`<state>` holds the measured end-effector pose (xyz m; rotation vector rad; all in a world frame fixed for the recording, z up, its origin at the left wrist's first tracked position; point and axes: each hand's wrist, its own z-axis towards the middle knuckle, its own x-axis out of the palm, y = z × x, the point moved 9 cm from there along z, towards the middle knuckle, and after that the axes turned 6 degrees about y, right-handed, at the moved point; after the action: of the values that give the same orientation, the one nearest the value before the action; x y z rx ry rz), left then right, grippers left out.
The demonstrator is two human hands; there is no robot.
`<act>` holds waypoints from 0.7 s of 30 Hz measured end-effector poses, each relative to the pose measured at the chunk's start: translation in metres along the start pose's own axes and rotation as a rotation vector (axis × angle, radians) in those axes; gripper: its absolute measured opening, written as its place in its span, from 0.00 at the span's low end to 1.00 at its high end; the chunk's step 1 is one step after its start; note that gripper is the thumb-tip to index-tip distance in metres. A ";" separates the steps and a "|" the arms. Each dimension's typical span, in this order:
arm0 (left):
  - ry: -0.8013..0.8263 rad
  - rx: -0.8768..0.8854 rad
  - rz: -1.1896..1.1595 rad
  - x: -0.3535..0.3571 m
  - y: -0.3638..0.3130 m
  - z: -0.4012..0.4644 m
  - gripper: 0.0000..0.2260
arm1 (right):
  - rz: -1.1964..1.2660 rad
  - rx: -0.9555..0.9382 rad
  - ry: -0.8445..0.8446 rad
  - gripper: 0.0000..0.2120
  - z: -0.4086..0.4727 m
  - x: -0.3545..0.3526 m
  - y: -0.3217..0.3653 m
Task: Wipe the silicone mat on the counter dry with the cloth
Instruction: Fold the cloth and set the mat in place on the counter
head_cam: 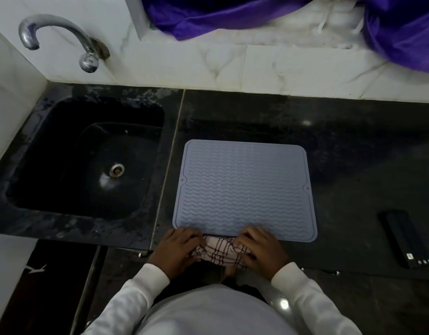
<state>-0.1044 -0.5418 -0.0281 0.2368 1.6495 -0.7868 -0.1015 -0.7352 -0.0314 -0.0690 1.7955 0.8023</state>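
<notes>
Setting: domestic kitchen, sink corner.
- Dark polished stone desk [341, 146], speckled, running along the wall.
- Black rectangular sink basin [63, 170] with round metal drain, sunk into the desk at 9 o'clock; water marks on its rim.
- Curved chrome wall tap [56, 32] at 10 o'clock, above the basin.
- White marble-veined wall tiles [233, 66] behind the desk, at 12 o'clock.
- Purple shiny curtain fabric [233, 18] hanging over a ledge, 12 to 2 o'clock.
- Grey-blue ribbed silicone draining mat [242, 187], centre, flat on the desk.
- Black flat oblong device [402, 238], 4 o'clock; kind unclear.
</notes>
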 end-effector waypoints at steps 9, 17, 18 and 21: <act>-0.167 -0.120 -0.326 -0.023 0.009 0.012 0.22 | 0.130 0.168 -0.203 0.19 -0.007 -0.032 -0.032; -0.264 -0.690 -0.473 -0.043 0.108 0.072 0.21 | 0.161 0.841 -0.293 0.32 -0.020 -0.083 -0.187; -0.199 -0.746 -0.468 -0.041 0.117 0.080 0.22 | 0.174 0.919 -0.277 0.33 -0.021 -0.084 -0.199; -0.106 -0.839 -0.510 -0.040 0.128 0.097 0.25 | 0.191 1.047 -0.270 0.33 -0.018 -0.086 -0.212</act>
<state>0.0539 -0.4950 -0.0407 -0.8246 1.8144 -0.3961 0.0059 -0.9367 -0.0569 0.8579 1.7698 -0.0814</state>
